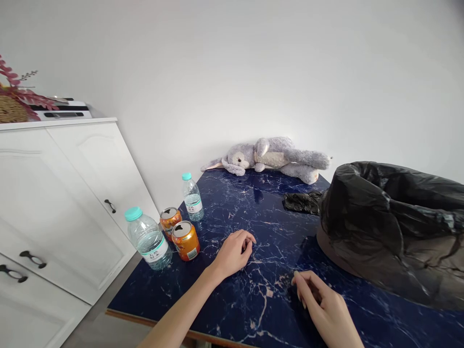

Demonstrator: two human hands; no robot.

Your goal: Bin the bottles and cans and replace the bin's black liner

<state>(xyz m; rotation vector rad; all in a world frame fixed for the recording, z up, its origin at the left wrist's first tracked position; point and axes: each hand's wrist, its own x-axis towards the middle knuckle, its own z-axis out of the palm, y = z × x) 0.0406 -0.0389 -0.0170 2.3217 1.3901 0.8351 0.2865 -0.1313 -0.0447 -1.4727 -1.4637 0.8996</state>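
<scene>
My left hand (235,252) rests on the dark blue marbled table (253,299), fingers loosely curled and apart, holding nothing. To its left stand two orange cans, one in front (186,241) and one behind (170,221), both with opened tops. A water bottle with a teal cap (150,241) stands left of the cans, and another bottle (193,199) stands behind them. My right hand (319,297) lies at the table's front right, fingers bent with a gap between thumb and fingers, nothing in it. It is nearest to a bin lined with a black bag (384,232).
A grey plush rabbit (275,157) lies along the back of the table against the wall. A folded black plastic bag (301,202) lies left of the bin. White cabinets (72,193) stand at the left, with a woven basket (12,109) on top.
</scene>
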